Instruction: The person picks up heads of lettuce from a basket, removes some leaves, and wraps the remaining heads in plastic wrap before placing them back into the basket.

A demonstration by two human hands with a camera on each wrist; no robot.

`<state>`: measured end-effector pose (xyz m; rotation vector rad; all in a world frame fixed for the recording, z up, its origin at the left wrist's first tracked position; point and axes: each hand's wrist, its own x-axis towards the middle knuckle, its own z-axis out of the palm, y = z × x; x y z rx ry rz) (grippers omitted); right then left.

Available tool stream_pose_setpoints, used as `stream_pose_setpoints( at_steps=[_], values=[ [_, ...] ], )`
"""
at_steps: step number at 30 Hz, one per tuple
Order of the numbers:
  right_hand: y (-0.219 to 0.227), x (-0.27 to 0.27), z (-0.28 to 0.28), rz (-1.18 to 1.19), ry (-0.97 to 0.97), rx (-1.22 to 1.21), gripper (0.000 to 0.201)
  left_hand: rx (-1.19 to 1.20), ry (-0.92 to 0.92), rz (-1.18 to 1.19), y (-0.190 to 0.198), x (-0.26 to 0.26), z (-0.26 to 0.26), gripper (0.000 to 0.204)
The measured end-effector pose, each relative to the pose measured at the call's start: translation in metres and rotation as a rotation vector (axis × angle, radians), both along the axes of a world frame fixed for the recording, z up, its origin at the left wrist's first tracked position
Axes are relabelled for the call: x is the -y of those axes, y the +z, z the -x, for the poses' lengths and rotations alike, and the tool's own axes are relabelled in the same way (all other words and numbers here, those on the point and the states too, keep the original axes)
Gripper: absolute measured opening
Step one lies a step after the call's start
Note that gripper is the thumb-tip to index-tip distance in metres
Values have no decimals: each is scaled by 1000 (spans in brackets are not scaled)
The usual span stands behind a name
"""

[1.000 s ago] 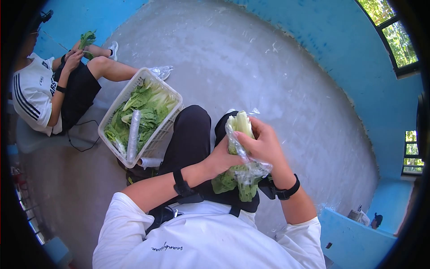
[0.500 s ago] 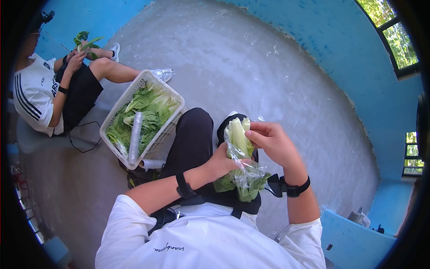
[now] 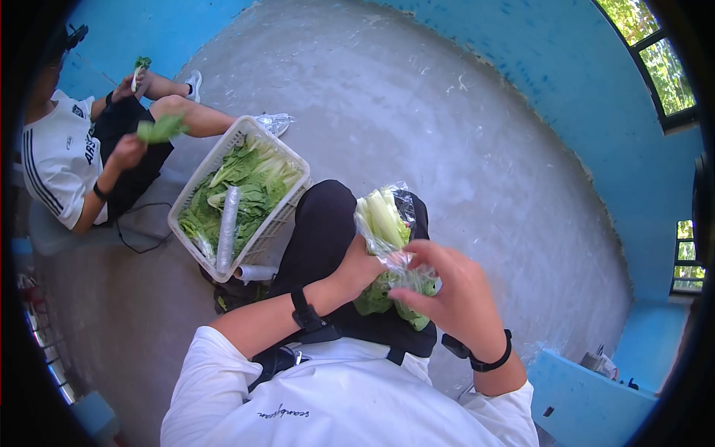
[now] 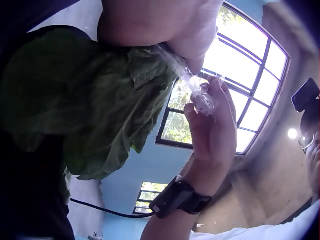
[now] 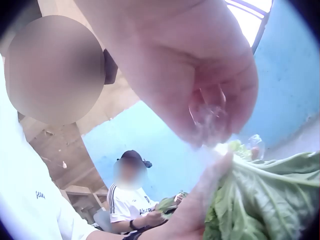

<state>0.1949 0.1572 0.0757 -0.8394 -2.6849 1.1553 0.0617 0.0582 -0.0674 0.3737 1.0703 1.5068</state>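
A bundle of leafy greens [image 3: 381,217] with pale thick stems is partly wrapped in clear plastic film, over the dark-trousered knees. My left hand [image 3: 356,268] grips it round the middle, stems pointing away from me and leaves toward my lap. Just right of it, my right hand [image 3: 463,302] pinches a gathered piece of the plastic film [image 4: 202,100], stretched from the bundle in the left wrist view. Broad green leaves [image 5: 265,200] spread below the fingers in the right wrist view.
Left of my knees stands a white plastic basket [image 3: 300,165] of greens with a film roll [image 3: 228,227] on top. Another roll [image 3: 255,273] lies beside it. A seated person [image 3: 63,160] holds greens beyond. Blue walls [image 3: 514,82] surround the grey floor [image 3: 372,97].
My right hand has moved from the stem ends down toward the leafy part, pulling film. The stems now tilt more to the left. The seated person's hands have drawn apart with greens.
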Motion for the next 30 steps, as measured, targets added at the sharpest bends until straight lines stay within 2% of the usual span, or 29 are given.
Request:
stream_pose_setpoints(
  at_steps=[1,4,5,8,11,14,17,20,23,26,29,30],
  values=[
    [-14,-2,-5,-26,-1,-28,25,-26,-16,-10,-2,2,0,57],
    [-26,-15,-11,58,-231,-146,16,-1,-114,-37,2,5,2,59],
    [-29,-20,-13,167,-288,-202,7,24,-154,-45,4,6,3,60],
    [-32,-32,-15,445,-377,-135,8,80,-242,-92,-1,11,6,63],
    [-43,-40,-13,694,-370,-170,8,172,-304,-117,0,15,9,63],
    [-63,-46,-15,840,-310,-214,9,178,-325,-160,13,15,9,56],
    [-71,-33,-9,881,-349,-333,9,130,-355,-177,11,15,12,59],
    [-84,-31,-8,431,-235,-411,10,173,-369,-154,10,14,16,66],
    [-72,-29,-5,173,-264,-326,15,306,-300,-94,17,14,14,74],
    [-63,-29,-5,219,-286,-194,16,321,-308,-99,12,15,14,82],
    [-61,-21,8,536,-534,-468,16,343,-320,-92,9,13,15,82],
    [-63,-23,8,660,-508,-464,16,318,-324,-104,7,14,15,82]
  ],
)
